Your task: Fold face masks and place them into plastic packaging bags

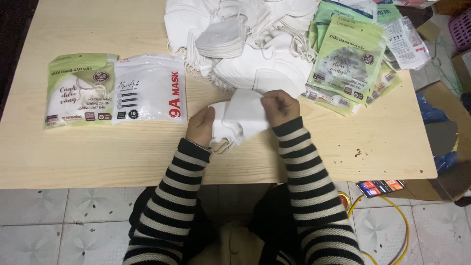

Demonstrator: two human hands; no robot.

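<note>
Both my hands hold a small stack of folded white face masks (pixel 240 118) above the front middle of a light wooden table (pixel 98 157). My left hand (pixel 200 126) grips the stack's left side. My right hand (pixel 279 107) pinches its upper right edge. Black and white striped sleeves cover both arms. A big heap of loose white masks (pixel 245 44) lies just beyond my hands.
Two filled mask packets lie at the left: a green one (pixel 81 91) and a white one (pixel 149 89). A pile of empty green packets (pixel 348 59) sits at the right. A phone (pixel 381 187) and a yellow cable (pixel 400 221) lie on the tiled floor.
</note>
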